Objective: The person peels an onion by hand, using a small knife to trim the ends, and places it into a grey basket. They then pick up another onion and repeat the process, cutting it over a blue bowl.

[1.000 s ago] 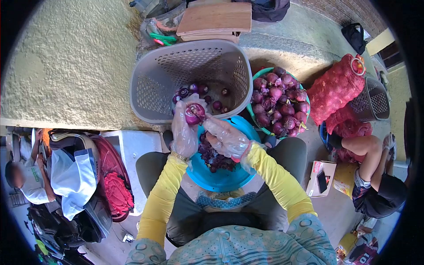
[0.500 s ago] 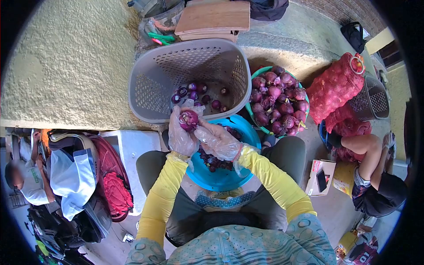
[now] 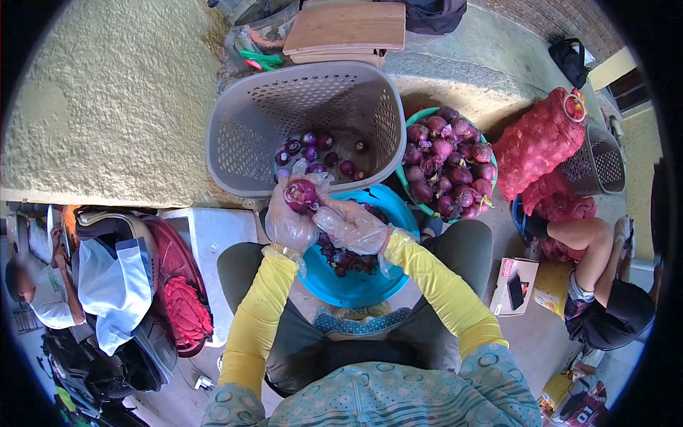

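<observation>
Centrally, both gloved hands' grip on red onion, peels in blue basin, peeled onions in grey basket.

Round purple onion, half-peeled

Purple onion, blue bowl, grey perforated basket, red mesh sack, yellow sleeves

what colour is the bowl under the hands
Bright blue bowl, clearest in the head view.
</observation>
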`<act>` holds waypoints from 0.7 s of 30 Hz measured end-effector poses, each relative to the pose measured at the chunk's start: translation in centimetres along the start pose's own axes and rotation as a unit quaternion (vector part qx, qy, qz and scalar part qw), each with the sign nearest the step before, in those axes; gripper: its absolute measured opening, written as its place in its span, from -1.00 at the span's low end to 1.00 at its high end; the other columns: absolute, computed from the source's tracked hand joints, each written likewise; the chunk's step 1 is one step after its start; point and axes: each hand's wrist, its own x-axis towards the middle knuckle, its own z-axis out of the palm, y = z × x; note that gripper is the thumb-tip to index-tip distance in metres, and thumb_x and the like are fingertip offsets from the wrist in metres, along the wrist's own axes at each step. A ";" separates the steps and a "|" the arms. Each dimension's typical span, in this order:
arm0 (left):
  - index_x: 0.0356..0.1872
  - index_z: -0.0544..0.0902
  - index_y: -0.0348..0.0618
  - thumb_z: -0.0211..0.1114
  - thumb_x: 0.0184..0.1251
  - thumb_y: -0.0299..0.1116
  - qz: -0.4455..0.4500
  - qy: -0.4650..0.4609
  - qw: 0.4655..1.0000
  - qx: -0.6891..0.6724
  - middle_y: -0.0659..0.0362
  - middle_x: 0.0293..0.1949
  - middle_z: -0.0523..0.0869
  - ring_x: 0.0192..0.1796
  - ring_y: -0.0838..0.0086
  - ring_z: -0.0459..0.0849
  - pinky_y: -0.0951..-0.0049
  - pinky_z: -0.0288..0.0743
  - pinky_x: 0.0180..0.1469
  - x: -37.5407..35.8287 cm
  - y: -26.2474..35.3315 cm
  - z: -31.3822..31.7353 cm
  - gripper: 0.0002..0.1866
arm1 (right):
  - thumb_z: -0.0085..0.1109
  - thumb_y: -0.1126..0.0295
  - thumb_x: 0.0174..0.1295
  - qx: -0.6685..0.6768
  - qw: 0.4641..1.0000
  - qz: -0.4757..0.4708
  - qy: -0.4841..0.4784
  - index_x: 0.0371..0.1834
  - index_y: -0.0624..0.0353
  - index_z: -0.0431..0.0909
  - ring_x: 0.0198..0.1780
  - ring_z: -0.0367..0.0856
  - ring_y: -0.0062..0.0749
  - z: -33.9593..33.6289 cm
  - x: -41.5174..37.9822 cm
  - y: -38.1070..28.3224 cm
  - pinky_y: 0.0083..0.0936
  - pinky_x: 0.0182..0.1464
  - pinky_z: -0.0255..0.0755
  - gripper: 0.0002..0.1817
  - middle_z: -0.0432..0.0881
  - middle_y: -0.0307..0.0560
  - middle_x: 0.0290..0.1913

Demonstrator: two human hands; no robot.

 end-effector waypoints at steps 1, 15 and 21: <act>0.11 0.45 -0.27 0.25 0.46 -0.48 -0.017 -0.004 0.998 -0.067 0.02 0.01 0.70 0.07 0.34 0.71 0.32 0.61 0.22 0.2 -0.5 -0.5 -0.72 | 0.03 0.16 0.61 0.002 1.000 -0.005 0.000 0.59 0.01 0.26 -0.47 0.17 -0.78 0.0 0.0 0.0 -0.68 -0.46 0.07 -0.45 0.26 -0.52 -0.44; 0.09 0.49 -0.25 -0.15 0.73 -0.06 -0.109 0.066 0.975 -0.179 -0.02 0.02 0.72 0.12 0.22 0.70 0.20 0.57 0.30 0.7 1.1 0.2 -0.57 | 0.03 0.08 0.60 -0.025 0.999 -0.012 -0.022 0.57 0.10 0.25 -0.38 0.25 -0.73 -0.3 0.0 -0.1 -0.66 -0.37 0.21 -0.41 0.37 -0.43 -0.30; -0.03 0.56 -0.18 -0.11 0.71 0.05 -0.007 0.082 0.996 -0.036 0.03 -0.14 0.77 -0.02 0.29 0.76 0.24 0.65 0.03 0.4 2.3 2.7 -0.52 | -0.02 0.07 0.62 -0.121 0.992 -0.038 -0.014 0.15 0.15 0.42 -0.36 0.29 -0.67 -0.8 -1.1 -1.3 -0.61 -0.29 0.30 -0.64 0.41 -0.37 -0.27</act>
